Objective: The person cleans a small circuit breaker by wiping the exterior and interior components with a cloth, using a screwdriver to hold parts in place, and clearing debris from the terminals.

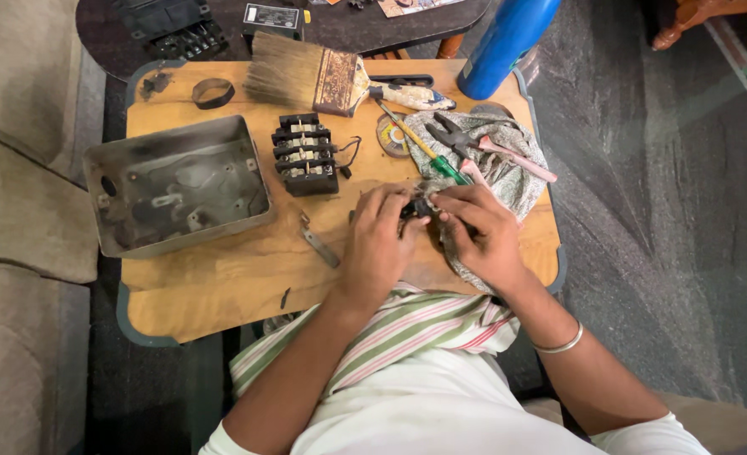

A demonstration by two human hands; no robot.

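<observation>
My left hand (379, 240) and my right hand (481, 232) meet over the front of a small wooden table (222, 286). Between their fingertips they pinch a small black part (416, 207); most of it is hidden by the fingers. My right hand rests on a grey patterned cloth (517, 168). A black terminal block (305, 154) with metal contacts stands just beyond my left hand. An open grey metal box (175, 184) lies to the left.
A wide paintbrush (306, 77), a green-handled screwdriver (424, 147), pink-handled pliers (483, 147) and a tape roll (389, 135) lie at the back. A blue bottle (504, 42) stands at the back right corner. A metal strip (317, 243) lies near my left hand. A sofa (19, 211) is on the left.
</observation>
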